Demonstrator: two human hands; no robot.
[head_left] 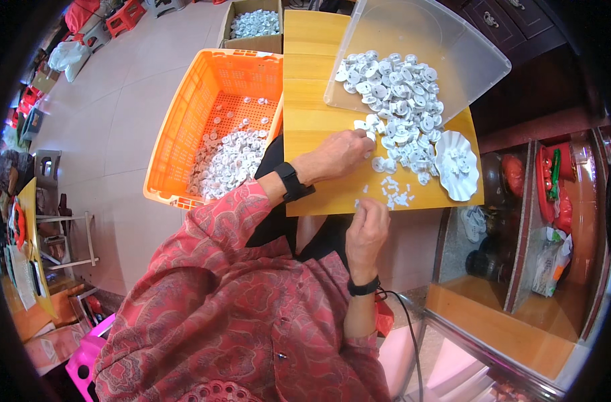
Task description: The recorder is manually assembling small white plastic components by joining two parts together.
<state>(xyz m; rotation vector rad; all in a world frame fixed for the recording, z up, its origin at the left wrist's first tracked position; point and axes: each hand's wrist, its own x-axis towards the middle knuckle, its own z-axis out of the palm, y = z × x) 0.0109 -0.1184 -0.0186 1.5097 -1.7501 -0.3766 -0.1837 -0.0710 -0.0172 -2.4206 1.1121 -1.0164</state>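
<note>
My left hand (339,155) reaches over the yellow table (312,80) to the near left edge of a pile of white round plastic parts (402,94). Its fingers are closed, and a white round part (370,136) shows at the fingertips. Just off the table's front edge is my right hand (368,231), its fingers curled together; whatever they pinch is too small to make out. Several tiny white plastic pieces (394,192) lie scattered on the wood close to it. To the right, a white wavy-rimmed dish (458,184) has more small white pieces in it.
A clear plastic bin (446,40) lies behind and partly under the pile. Left of the table, an orange basket (178,134) holds many white parts. Farther back is a cardboard box (252,43) of similar parts. Shelves (520,228) stand at the right.
</note>
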